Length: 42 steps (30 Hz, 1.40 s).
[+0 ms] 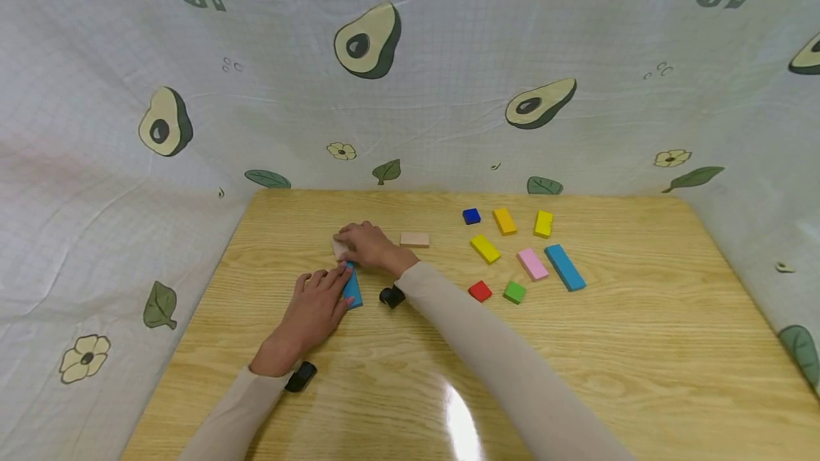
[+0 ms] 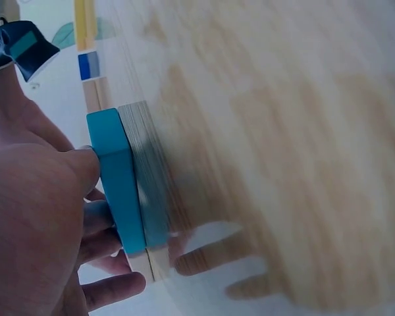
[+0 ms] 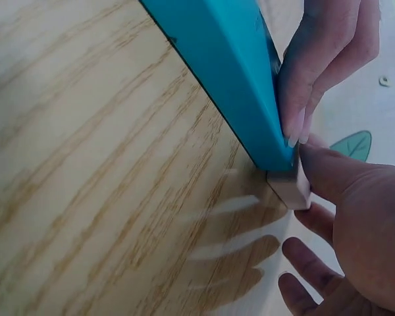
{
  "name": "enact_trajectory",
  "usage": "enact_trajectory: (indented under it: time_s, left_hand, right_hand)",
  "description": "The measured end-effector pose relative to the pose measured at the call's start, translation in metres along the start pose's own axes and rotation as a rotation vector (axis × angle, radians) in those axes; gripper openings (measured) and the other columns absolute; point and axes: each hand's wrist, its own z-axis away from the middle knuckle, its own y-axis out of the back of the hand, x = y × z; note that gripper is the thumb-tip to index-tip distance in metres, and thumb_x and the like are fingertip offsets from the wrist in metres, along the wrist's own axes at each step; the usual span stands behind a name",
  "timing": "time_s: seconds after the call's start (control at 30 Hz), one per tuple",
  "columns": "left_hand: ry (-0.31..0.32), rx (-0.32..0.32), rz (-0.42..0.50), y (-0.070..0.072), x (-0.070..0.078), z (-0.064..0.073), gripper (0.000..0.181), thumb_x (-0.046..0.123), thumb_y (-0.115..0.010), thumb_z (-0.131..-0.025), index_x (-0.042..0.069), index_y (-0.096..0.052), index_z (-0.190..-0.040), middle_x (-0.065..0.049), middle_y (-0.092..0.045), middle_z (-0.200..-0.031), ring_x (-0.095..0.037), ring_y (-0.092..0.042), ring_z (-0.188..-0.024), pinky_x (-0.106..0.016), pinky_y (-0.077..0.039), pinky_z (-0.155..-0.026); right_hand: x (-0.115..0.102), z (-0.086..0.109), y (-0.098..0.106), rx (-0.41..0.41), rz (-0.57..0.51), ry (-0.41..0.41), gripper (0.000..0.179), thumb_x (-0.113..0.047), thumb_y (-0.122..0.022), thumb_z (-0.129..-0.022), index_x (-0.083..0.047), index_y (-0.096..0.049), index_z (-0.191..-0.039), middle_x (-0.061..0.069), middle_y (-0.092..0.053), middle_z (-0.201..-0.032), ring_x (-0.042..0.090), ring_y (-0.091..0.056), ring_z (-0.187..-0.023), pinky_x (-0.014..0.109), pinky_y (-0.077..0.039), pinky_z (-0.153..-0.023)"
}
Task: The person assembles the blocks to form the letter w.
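Pale wood grain runs across the table, with a streak of glare at the bottom centre of the frame. Light sleeves enter from the bottom edge, and a small black device sits at the left wrist, a matching one at the right.

Left of centre, the left hand lies along the blue block, its thumb on the near part; some fingers are hidden, but it seems to grasp the block between thumb and fingers. Just beyond, the right hand pinches the beige block, which meets the far end of the blue block.

Right of centre, nearest first, lie the green block and red block, then the long blue block and the pink block beside it. Farther up come a yellow block and, near the right hand, a loose beige block. Farthest are a second yellow block, the orange block and the dark blue cube.

Behind, across the upper frame, hangs avocado-print cloth.
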Motion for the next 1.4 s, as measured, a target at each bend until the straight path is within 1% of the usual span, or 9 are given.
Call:
enact_trajectory:
  time_s: [0.17,0.37,0.6,0.77,0.9,1.0,1.13,1.27,1.4]
  left_hand:
    - [0.004,-0.009,0.01,-0.001,0.0,0.001,0.054,0.025,-0.067,-0.106,-0.001,-0.055,-0.152,-0.019,-0.053,-0.156,-0.042,-0.055,-0.129,-0.063,-0.04,-0.108]
    - [-0.008,0.001,0.012,-0.004,-0.002,0.0,0.055,0.026,-0.067,-0.106,-0.001,-0.055,-0.152,-0.02,-0.053,-0.156,-0.042,-0.055,-0.13,-0.063,-0.04,-0.108]
    - [-0.012,0.008,0.007,-0.004,-0.002,0.0,0.055,0.026,-0.067,-0.106,-0.002,-0.055,-0.152,-0.02,-0.054,-0.155,-0.043,-0.055,-0.129,-0.064,-0.041,-0.107]
    - [-0.014,0.009,0.002,-0.005,-0.003,0.0,0.055,0.026,-0.067,-0.106,-0.002,-0.055,-0.152,-0.02,-0.054,-0.155,-0.043,-0.055,-0.13,-0.064,-0.04,-0.107]
    - [-0.02,0.022,0.002,-0.006,-0.004,0.001,0.055,0.027,-0.067,-0.105,-0.001,-0.055,-0.152,-0.02,-0.054,-0.155,-0.043,-0.055,-0.13,-0.064,-0.041,-0.107]
    - [-0.022,0.026,0.006,-0.005,-0.003,0.0,0.055,0.026,-0.068,-0.105,-0.001,-0.056,-0.151,-0.021,-0.054,-0.154,-0.044,-0.055,-0.13,-0.064,-0.04,-0.107]
    - [-0.015,0.005,0.031,-0.003,-0.002,-0.001,0.056,0.026,-0.067,-0.106,-0.002,-0.054,-0.152,-0.021,-0.052,-0.156,-0.044,-0.053,-0.133,-0.065,-0.038,-0.109]
    - [-0.006,-0.011,0.049,0.001,-0.002,-0.004,0.056,0.027,-0.067,-0.106,-0.002,-0.054,-0.153,-0.022,-0.049,-0.157,-0.044,-0.05,-0.136,-0.066,-0.036,-0.112]
    - [0.009,-0.002,0.064,0.004,-0.005,-0.008,0.056,0.027,-0.068,-0.105,-0.002,-0.054,-0.151,-0.023,-0.049,-0.157,-0.045,-0.049,-0.138,-0.066,-0.037,-0.113]
  right_hand:
    - [0.0,0.001,-0.001,-0.003,0.006,0.011,0.05,-0.028,-0.06,-0.11,-0.015,-0.053,-0.158,0.007,-0.05,-0.161,0.035,-0.047,-0.145,0.05,-0.041,-0.118]
    - [0.001,0.002,-0.003,-0.006,-0.003,0.025,0.048,-0.024,-0.058,-0.111,-0.015,-0.053,-0.158,0.007,-0.049,-0.162,0.034,-0.046,-0.147,0.05,-0.039,-0.12]
    - [0.003,0.001,-0.006,-0.013,0.035,0.035,0.048,-0.025,-0.056,-0.112,-0.018,-0.052,-0.159,0.004,-0.048,-0.163,0.035,-0.043,-0.147,0.051,-0.037,-0.12]
    - [0.003,0.002,-0.007,-0.022,0.038,0.032,0.048,-0.026,-0.055,-0.112,-0.02,-0.05,-0.16,0.003,-0.046,-0.165,0.034,-0.041,-0.148,0.05,-0.035,-0.12]
    - [0.003,0.005,-0.007,-0.019,0.037,0.038,0.048,-0.025,-0.054,-0.113,-0.018,-0.05,-0.16,0.004,-0.044,-0.166,0.035,-0.04,-0.148,0.051,-0.035,-0.12]
    - [0.006,0.009,-0.006,-0.004,0.036,0.042,0.048,-0.026,-0.054,-0.113,-0.017,-0.05,-0.16,0.005,-0.044,-0.167,0.036,-0.041,-0.148,0.052,-0.036,-0.12]
    - [0.014,0.018,-0.005,0.032,0.017,0.038,0.05,-0.028,-0.057,-0.112,-0.016,-0.05,-0.16,0.007,-0.044,-0.167,0.036,-0.041,-0.149,0.054,-0.036,-0.12]
    - [0.027,0.029,-0.003,0.069,-0.028,0.032,0.05,-0.025,-0.058,-0.111,-0.013,-0.049,-0.16,0.009,-0.044,-0.166,0.036,-0.04,-0.149,0.054,-0.033,-0.121]
    - [0.042,0.044,0.001,0.097,-0.039,0.024,0.051,-0.023,-0.058,-0.111,-0.012,-0.048,-0.16,0.01,-0.043,-0.166,0.037,-0.039,-0.148,0.055,-0.032,-0.12]
